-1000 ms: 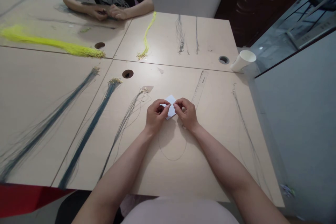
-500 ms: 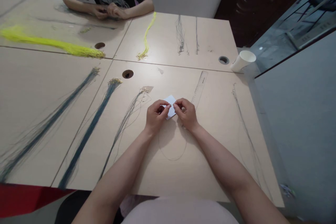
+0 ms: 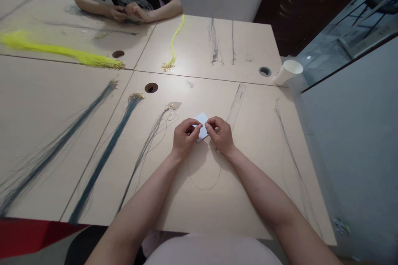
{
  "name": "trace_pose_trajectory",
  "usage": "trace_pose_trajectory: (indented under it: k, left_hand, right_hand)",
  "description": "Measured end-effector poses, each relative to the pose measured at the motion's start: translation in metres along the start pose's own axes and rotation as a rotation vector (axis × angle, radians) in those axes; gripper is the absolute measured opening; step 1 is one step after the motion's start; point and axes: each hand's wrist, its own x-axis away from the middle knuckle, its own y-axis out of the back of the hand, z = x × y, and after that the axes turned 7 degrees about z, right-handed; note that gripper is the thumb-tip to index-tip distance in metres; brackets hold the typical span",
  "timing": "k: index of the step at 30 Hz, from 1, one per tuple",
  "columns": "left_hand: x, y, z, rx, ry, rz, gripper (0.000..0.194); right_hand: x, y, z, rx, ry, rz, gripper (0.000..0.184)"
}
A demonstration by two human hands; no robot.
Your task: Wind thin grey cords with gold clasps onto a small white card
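Observation:
My left hand [image 3: 188, 133] and my right hand [image 3: 219, 132] are closed in pinches, fingertips almost touching each other. They grip a thin fishing line [image 3: 204, 189], which hangs in a loop below them toward me. What sits right between the fingertips is too small to make out. Beneath the fingers lies a white card [image 3: 202, 118], partly covered by both hands. A clear ruler [image 3: 236, 101] lies just beyond my right hand. Left of my left hand is a small bunch of grey lines [image 3: 146, 145] with gold hooks at its far end.
Two thick blue-green line bundles [image 3: 104, 169] lie on the left; a sparse strand [image 3: 289, 149] lies on the right. Across the table are yellow line bundles [image 3: 71, 54], a white cup [image 3: 288, 72] and cable holes [image 3: 151, 87]. Another person's hands [image 3: 132, 11] work at the far side.
My hands and the line loop stay almost still. The person opposite has shifted their hands very slightly.

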Motion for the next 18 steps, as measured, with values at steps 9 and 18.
trace_pose_trajectory:
  k: [9, 18]
  left_hand:
    - [0.0005, -0.0004, 0.0002, 0.005, 0.002, -0.001, 0.013]
    - [0.0001, -0.0010, 0.0011, 0.000, -0.011, 0.005, 0.012]
  right_hand:
    - [0.0004, 0.0004, 0.0004, -0.001, -0.006, 0.001, 0.010]
    - [0.0005, -0.0007, -0.0006, 0.002, -0.016, 0.008, 0.011]
